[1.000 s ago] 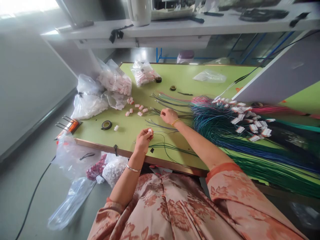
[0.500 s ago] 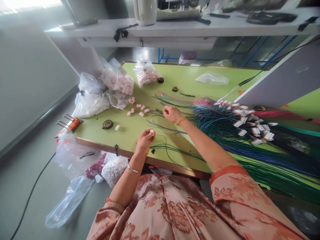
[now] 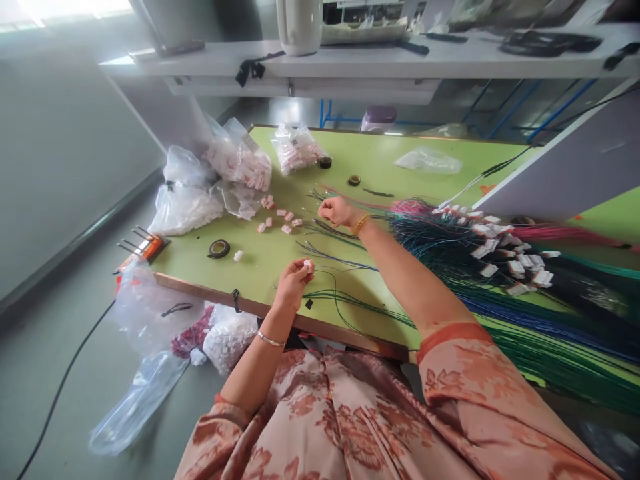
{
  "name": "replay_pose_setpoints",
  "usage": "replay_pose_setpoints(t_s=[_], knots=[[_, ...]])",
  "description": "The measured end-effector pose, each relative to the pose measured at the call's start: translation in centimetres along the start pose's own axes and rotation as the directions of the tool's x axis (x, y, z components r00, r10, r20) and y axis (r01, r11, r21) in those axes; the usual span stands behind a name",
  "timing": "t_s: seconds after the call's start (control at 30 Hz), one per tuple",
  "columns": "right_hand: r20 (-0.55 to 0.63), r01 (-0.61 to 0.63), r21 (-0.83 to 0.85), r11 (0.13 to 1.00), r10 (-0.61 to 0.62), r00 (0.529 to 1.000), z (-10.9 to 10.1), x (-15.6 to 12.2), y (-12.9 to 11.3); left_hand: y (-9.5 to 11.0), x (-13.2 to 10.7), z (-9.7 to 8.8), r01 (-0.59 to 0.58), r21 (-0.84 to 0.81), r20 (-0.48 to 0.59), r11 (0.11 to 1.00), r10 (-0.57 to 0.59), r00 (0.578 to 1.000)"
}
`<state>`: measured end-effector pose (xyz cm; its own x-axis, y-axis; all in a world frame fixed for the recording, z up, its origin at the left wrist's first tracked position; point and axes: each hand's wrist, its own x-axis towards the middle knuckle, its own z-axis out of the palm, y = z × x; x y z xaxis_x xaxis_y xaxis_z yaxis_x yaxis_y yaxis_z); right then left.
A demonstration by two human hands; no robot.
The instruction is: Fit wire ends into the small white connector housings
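My left hand (image 3: 291,283) is closed around a small white-and-orange connector housing (image 3: 309,266) just above the table's front part. A thin green wire (image 3: 334,283) trails from near that housing. Farther forward, my right hand (image 3: 339,211) has its fingers pinched together among the dark wire ends, seemingly on a wire; the fingertips hide most of it. Blue wires (image 3: 333,259) lie on the table between the hands. Several loose connector housings (image 3: 287,229) are scattered left of my right hand.
A large wire bundle (image 3: 425,233) with white connectors (image 3: 487,247) spreads over the right side. Bags of connectors (image 3: 240,163) stand at the back left. A black tape roll (image 3: 219,249) and an orange pronged fixture (image 3: 150,248) are at the left. A shelf (image 3: 350,67) spans the back.
My right hand has moved slightly forward and turned, its fingers now pointing left over the wire ends. My left hand keeps the connector housing in place. The view has shifted slightly.
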<state>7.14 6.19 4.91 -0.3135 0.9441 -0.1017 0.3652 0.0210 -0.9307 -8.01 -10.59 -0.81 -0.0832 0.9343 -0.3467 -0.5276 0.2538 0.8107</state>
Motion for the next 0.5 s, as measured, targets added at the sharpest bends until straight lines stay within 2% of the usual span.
replay_pose_setpoints(t_s=[0.13, 0.27, 0.5], knots=[[-0.002, 0.157, 0.056, 0.986, -0.157, 0.988, 2.0, -0.8, -1.9, 0.2, -0.2, 0.3, -0.033, -0.037, 0.005, 0.999, 0.034, 0.999], [0.003, 0.303, 0.053, 0.951, -0.304, 0.953, 2.6, -3.7, -2.7, 0.7, -0.4, 0.7, -0.051, -0.147, 0.041, 0.988, 0.057, 0.998], [0.026, 0.262, 0.053, 0.964, -0.263, 0.964, 3.2, -9.2, 0.2, 1.4, -0.5, 1.4, -0.038, -0.222, 0.139, 0.974, 0.070, 0.988]])
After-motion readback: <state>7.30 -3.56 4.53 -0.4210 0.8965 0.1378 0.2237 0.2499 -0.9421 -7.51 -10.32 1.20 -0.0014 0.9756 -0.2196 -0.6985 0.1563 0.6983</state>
